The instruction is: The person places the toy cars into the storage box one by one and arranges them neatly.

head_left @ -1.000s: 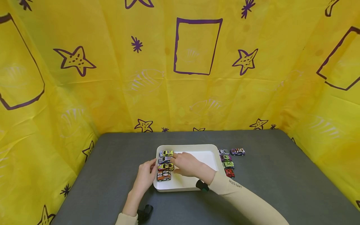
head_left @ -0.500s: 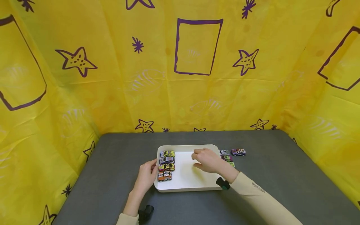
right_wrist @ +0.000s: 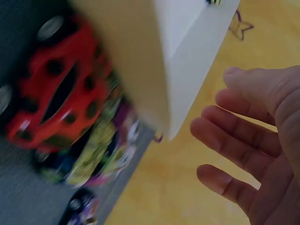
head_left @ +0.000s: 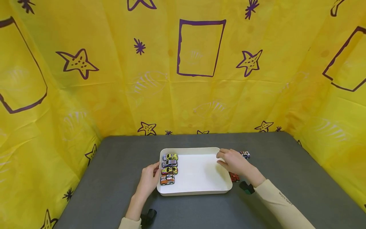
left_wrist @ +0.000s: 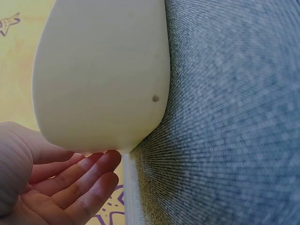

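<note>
A white tray (head_left: 197, 192) lies on the grey table. Along its left inner wall several toy cars stand in a column, with a yellow car (head_left: 170, 156) at the far end and an orange car (head_left: 167, 180) nearest. My left hand (head_left: 149, 178) rests its fingertips against the outside of the tray's left wall, thumb and fingers on the same side. My right hand (head_left: 234, 161) hovers over the tray's right edge, fingers loosely bent and holding nothing. Below it, outside the tray, sits a red car with black spots (right_wrist: 65, 89); beyond that is a green car (right_wrist: 93, 154).
A multicoloured car (head_left: 245, 155) stands apart at the right, partly behind the right hand. The hand hides most of the car row beside the tray in the head view. A yellow cloth (head_left: 194, 105) with purple drawings surrounds the table's back and sides.
My right hand has left the cars at the tray's left side and moved right across the tray to its right edge. The left hand has stayed at the left wall.
</note>
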`<state>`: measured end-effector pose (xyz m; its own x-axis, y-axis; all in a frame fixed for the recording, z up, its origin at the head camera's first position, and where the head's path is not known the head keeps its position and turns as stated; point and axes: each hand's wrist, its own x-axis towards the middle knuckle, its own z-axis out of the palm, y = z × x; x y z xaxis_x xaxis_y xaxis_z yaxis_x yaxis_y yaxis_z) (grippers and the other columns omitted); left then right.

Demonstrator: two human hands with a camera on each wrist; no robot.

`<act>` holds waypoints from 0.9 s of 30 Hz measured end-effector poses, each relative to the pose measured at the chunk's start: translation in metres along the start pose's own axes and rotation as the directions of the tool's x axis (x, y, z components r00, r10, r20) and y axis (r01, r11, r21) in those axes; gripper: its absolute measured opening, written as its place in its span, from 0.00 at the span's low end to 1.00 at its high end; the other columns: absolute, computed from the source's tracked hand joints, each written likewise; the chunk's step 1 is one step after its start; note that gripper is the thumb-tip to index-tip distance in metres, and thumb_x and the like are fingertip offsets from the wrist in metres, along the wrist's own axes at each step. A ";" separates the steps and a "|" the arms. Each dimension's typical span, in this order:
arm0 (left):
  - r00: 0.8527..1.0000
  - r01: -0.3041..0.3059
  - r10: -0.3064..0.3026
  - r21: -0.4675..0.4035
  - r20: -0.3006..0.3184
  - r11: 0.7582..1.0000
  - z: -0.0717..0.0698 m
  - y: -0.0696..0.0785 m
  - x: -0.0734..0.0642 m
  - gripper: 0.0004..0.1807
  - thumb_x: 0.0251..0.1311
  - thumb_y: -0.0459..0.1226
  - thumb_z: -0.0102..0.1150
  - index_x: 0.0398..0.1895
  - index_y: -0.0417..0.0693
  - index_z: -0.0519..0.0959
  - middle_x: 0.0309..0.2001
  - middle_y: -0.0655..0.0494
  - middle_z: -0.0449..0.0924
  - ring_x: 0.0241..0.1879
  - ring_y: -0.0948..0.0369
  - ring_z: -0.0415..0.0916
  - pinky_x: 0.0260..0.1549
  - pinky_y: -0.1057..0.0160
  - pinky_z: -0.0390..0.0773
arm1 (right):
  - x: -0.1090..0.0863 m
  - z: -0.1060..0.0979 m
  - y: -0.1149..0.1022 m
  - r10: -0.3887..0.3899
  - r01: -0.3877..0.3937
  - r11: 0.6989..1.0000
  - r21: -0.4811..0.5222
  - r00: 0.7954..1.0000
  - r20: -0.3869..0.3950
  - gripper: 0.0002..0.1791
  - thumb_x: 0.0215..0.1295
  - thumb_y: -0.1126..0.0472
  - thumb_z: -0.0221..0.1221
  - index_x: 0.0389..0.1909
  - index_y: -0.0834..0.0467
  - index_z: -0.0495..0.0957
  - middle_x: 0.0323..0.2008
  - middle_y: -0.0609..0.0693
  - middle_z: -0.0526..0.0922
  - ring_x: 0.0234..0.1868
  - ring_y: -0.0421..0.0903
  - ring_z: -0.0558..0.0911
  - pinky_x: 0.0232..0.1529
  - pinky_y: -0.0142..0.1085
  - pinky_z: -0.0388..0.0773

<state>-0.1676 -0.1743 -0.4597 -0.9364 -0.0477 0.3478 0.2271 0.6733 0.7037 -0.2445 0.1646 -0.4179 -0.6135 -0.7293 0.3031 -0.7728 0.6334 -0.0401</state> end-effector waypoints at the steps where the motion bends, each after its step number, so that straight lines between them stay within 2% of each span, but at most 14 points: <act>1: 1.000 -0.001 0.001 0.001 -0.001 1.000 0.000 0.000 0.000 0.14 0.55 0.23 0.56 0.45 0.23 0.76 0.33 0.39 0.81 0.28 0.57 0.77 0.27 0.62 0.78 | -0.004 0.001 0.005 0.009 -0.009 1.000 0.007 1.000 -0.017 0.06 0.54 0.63 0.65 0.33 0.58 0.80 0.30 0.47 0.77 0.25 0.39 0.74 0.30 0.36 0.73; 7: 1.000 0.014 -0.014 0.005 0.011 1.000 0.000 0.002 -0.001 0.14 0.55 0.23 0.56 0.46 0.23 0.76 0.32 0.41 0.80 0.28 0.58 0.76 0.27 0.62 0.77 | -0.027 0.002 0.031 0.086 -0.084 0.996 0.033 0.993 -0.082 0.07 0.53 0.66 0.65 0.33 0.59 0.80 0.30 0.48 0.77 0.25 0.39 0.75 0.26 0.32 0.74; 14: 1.000 0.016 -0.016 0.010 0.014 1.000 0.000 0.003 -0.001 0.14 0.55 0.23 0.56 0.46 0.23 0.76 0.33 0.40 0.80 0.29 0.57 0.76 0.27 0.62 0.78 | -0.045 0.004 0.054 0.159 -0.158 0.987 0.012 0.981 -0.116 0.07 0.51 0.68 0.66 0.33 0.60 0.80 0.31 0.49 0.78 0.27 0.44 0.77 0.28 0.38 0.76; 22: 1.000 0.004 -0.004 0.004 0.002 1.000 0.001 0.001 0.000 0.14 0.55 0.23 0.56 0.45 0.23 0.76 0.32 0.40 0.80 0.28 0.58 0.76 0.26 0.62 0.78 | -0.056 0.006 0.075 0.213 -0.217 0.975 -0.046 0.974 -0.082 0.13 0.50 0.69 0.65 0.38 0.65 0.79 0.35 0.55 0.78 0.33 0.52 0.78 0.33 0.47 0.76; 27: 1.000 0.009 -0.009 0.005 0.007 1.000 0.002 -0.001 0.000 0.14 0.55 0.23 0.56 0.45 0.23 0.76 0.32 0.40 0.80 0.28 0.58 0.76 0.25 0.63 0.77 | -0.061 0.006 0.085 0.274 -0.276 0.959 -0.061 0.961 -0.029 0.17 0.51 0.68 0.65 0.43 0.67 0.77 0.39 0.58 0.77 0.39 0.56 0.77 0.37 0.53 0.74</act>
<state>-0.1683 -0.1735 -0.4611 -0.9401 -0.0483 0.3374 0.2178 0.6763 0.7037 -0.2740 0.2615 -0.4456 -0.7970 -0.5198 0.3076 -0.5625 0.8243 -0.0644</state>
